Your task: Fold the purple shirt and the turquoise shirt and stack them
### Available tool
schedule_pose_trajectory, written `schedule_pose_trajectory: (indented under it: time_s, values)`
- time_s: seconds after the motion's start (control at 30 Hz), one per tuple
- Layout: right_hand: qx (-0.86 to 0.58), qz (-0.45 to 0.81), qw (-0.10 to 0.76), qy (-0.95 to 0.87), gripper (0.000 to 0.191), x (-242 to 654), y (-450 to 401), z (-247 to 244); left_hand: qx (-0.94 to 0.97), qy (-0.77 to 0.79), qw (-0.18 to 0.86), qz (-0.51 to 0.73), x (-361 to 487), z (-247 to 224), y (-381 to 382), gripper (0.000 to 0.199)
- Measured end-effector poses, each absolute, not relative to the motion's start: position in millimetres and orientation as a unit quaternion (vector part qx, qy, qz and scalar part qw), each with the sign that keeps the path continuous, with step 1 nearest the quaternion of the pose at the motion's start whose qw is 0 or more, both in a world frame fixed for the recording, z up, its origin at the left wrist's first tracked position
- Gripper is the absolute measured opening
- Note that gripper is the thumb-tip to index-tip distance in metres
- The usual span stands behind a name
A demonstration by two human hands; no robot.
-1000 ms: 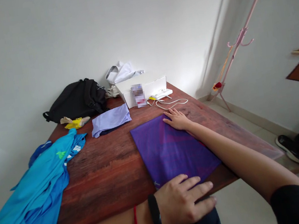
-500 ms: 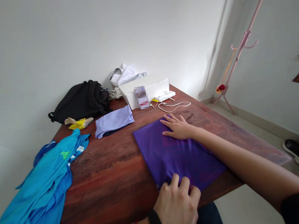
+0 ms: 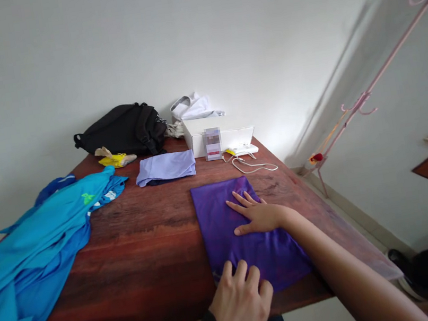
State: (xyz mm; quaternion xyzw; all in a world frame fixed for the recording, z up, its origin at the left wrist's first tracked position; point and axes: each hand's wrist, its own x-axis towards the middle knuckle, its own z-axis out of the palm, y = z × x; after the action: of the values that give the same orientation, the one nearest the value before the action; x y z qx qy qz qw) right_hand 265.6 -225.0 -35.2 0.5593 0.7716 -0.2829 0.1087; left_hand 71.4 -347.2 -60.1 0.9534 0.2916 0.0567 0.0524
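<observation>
A black backpack (image 3: 119,131) lies near a white box (image 3: 232,137).

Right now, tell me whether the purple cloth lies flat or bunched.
Mostly flat: the purple cloth lies broad on the table, slightly wrinkled.

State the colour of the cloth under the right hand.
The cloth is purple, seen best in the head view.

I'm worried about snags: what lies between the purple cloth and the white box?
Head view: nearest the purple cloth, a white cable; then a white device, a yellow piece and, by the white box, a pixelated item.
</observation>
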Motion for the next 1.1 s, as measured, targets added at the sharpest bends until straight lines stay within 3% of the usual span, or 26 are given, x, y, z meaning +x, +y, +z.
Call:
schedule_pose_trajectory:
  time_s: [0.37, 0.47, 0.6, 0.7, 0.83, 1.0, 1.1]
  values:
    - [0.580, -0.260, 0.115, 0.763, 0.093, 258, -224, -35, 0.931, 0.329, 0.154, 0.033, 65, -36, -332, 0.015]
    - [0.572, -0.221, 0.039, 0.789, 0.086, 261, -227, -22, 0.916, 0.341, 0.206, 0.039, 59, -28, -311, 0.017]
    - [0.476, -0.294, -0.091, 0.824, 0.050, 266, -237, 3, 0.875, 0.331, 0.350, 0.037, 55, -25, -272, 0.014]
    - [0.421, -0.377, -0.016, 0.825, 0.046, 266, -246, 10, 0.825, 0.302, 0.477, 0.027, 55, -25, -246, 0.010]
    - [0.420, -0.335, 0.069, 0.841, 0.067, 263, -251, 4, 0.758, 0.316, 0.569, 0.031, 55, -25, -228, 0.010]
    - [0.418, -0.269, 0.102, 0.862, 0.034, 266, -251, 4, 0.723, 0.342, 0.600, 0.034, 52, -18, -221, 0.010]
    - [0.417, -0.256, 0.097, 0.867, 0.024, 268, -251, 6, 0.731, 0.343, 0.589, 0.038, 50, -14, -216, 0.011]
